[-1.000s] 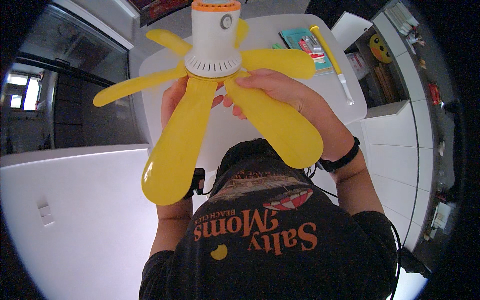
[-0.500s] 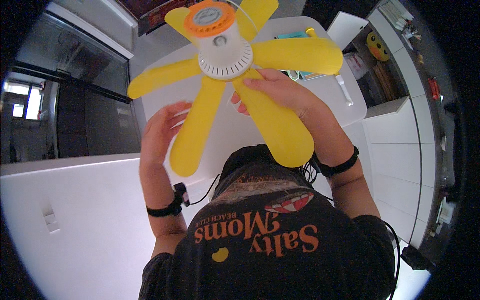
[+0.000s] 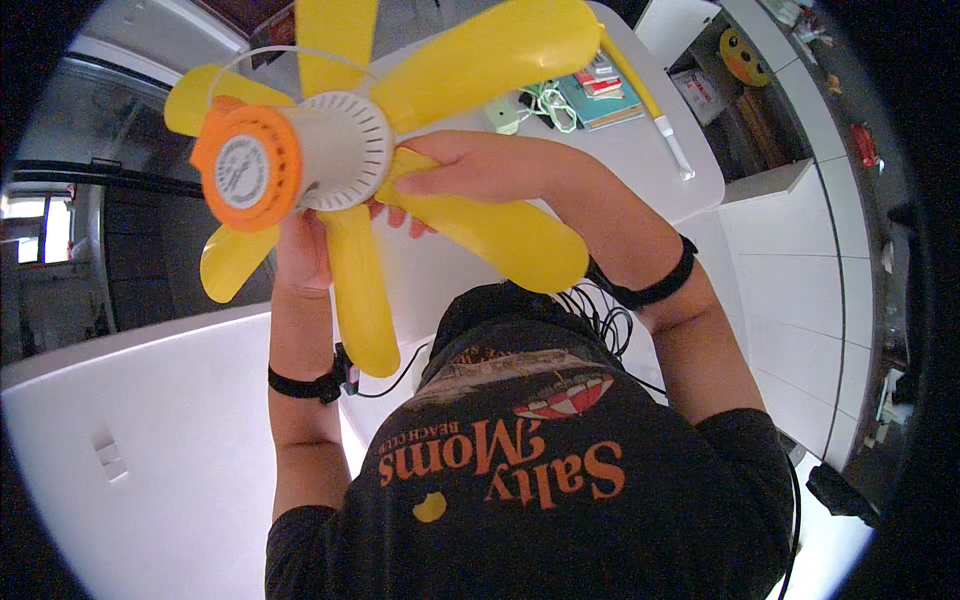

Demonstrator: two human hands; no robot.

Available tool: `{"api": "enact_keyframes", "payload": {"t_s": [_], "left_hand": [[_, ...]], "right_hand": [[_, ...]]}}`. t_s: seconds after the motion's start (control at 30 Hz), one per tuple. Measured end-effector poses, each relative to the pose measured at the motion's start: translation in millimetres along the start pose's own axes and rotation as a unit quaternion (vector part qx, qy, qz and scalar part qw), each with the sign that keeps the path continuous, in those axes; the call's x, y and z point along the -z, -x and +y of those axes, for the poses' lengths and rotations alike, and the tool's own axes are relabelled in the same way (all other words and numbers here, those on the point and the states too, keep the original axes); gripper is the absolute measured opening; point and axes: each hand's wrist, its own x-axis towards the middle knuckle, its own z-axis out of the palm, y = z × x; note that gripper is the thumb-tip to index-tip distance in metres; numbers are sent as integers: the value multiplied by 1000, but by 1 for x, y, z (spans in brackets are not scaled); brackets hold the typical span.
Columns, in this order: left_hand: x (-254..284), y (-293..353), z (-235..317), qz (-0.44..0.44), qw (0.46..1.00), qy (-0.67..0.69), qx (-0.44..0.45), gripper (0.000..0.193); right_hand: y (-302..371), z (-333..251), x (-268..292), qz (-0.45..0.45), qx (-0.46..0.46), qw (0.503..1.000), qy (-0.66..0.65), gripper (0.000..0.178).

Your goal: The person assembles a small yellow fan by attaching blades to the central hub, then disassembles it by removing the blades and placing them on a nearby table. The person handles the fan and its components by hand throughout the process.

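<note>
Dark glossy panels line the room's left side. Mostly hidden behind the fan, the left hand shows no clear grip. Tilted above a smooth white table, the fan looks light; its yellow paddle-shaped blades probably flex, so the slotted white hub seems the sturdier hold. The right hand pinches one blade's root.

A fan with six yellow blades, a slotted white motor body and an orange cap tilts at eleven o'clock, cap toward nine.
</note>
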Motion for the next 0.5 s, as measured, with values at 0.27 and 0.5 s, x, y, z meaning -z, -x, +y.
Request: {"api": "enact_keyframes", "payload": {"t_s": [0.27,0.5], "left_hand": [[23,61,-22,131,973,139,-126,71],[-13,157,-46,225,936,172,-211,80]], "right_hand": [[11,95,125,197,-165,964,66,63],[-9,270,100,161,-217,804,530,125]]}}
